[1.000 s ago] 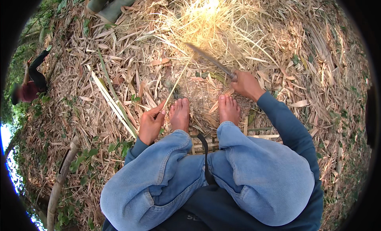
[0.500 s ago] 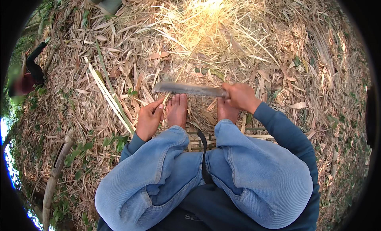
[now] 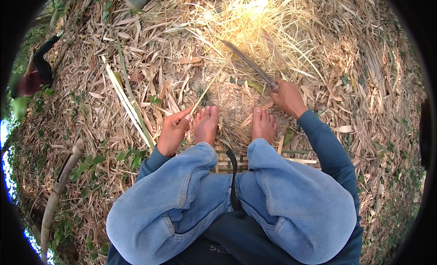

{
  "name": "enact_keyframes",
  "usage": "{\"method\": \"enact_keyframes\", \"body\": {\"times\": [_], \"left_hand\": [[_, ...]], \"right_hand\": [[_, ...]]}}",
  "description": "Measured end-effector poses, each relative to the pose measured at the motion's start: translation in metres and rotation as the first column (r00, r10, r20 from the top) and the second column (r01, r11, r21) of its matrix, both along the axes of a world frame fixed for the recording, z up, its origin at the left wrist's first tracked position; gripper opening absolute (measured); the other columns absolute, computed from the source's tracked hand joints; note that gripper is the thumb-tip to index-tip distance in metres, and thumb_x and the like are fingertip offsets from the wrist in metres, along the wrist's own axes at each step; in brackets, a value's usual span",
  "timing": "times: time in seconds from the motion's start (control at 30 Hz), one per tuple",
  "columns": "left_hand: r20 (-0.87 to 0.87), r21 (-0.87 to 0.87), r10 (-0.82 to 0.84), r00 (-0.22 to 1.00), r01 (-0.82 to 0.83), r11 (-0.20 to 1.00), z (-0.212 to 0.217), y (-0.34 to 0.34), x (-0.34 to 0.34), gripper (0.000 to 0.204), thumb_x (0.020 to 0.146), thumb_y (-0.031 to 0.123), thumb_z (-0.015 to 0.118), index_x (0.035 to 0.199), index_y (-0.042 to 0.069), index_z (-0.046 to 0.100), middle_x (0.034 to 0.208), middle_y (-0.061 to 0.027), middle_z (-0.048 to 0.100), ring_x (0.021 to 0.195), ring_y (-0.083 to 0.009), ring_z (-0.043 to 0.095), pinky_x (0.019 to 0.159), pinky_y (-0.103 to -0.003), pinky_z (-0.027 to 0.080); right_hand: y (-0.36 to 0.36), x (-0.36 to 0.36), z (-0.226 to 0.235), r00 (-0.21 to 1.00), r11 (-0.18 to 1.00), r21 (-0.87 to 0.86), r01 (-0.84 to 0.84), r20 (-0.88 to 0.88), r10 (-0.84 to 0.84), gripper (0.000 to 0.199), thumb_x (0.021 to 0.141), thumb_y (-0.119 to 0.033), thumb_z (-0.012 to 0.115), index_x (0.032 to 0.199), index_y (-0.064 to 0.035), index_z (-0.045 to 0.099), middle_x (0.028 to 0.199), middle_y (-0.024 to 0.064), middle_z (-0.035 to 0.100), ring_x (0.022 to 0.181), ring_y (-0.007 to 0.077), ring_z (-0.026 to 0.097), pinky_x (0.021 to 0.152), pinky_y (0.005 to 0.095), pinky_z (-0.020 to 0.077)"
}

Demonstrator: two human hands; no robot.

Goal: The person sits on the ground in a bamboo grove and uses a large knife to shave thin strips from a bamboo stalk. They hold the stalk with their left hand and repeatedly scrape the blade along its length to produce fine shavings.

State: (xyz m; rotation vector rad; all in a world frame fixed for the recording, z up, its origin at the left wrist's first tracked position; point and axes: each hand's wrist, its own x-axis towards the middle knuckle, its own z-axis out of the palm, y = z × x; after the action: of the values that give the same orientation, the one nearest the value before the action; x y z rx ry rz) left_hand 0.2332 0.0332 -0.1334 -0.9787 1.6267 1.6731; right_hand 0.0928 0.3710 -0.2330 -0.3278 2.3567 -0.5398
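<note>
While we are squatting, our left hand is pinching the near end of a thin bamboo strip, fingers together on it; its long axis is running toward 1 o'clock. Farther out at 2 o'clock, our right hand is gripping the long knife.

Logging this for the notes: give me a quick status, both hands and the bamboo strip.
Left hand pinching thin bamboo strip at its near end. Right hand gripping long knife, blade raised clear of the strip. Bare feet close beside the strip.
</note>
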Motion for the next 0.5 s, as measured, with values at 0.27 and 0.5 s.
{"method": "enact_keyframes", "body": {"times": [0.27, 0.5], "left_hand": [[-0.047, -0.054, -0.022, 0.999, 0.019, 0.998, -0.003, 0.000, 0.005, 0.035, 0.097, 0.010, 0.054, 0.130, -0.003, 0.057, 0.083, 0.0021, 0.061, 0.065, -0.0023, 0.045, 0.058, -0.019, 0.039], [-0.049, -0.225, -0.264, 0.963, 0.247, 0.942, -0.013, 0.003, 0.013, 0.035, 0.097, 0.013, 0.057, 0.129, -0.003, 0.057, 0.063, 0.0031, 0.052, 0.052, -0.0036, 0.044, 0.045, -0.021, 0.035]], "right_hand": [[0.015, -0.008, -0.024, 0.990, 0.989, 0.116, 0.089, -0.116, -0.076, 0.024, 0.080, -0.023, 0.065, 0.095, -0.0042, 0.063, 0.076, 0.0214, 0.067, 0.077, 0.0395, 0.067, 0.069, 0.0473, 0.0529], [-0.021, 0.024, 0.045, 0.959, 0.961, -0.014, -0.276, 0.071, 0.276, 0.024, 0.082, -0.023, 0.064, 0.097, -0.0055, 0.062, 0.077, 0.0211, 0.067, 0.075, 0.0398, 0.066, 0.070, 0.0496, 0.0528]]}}
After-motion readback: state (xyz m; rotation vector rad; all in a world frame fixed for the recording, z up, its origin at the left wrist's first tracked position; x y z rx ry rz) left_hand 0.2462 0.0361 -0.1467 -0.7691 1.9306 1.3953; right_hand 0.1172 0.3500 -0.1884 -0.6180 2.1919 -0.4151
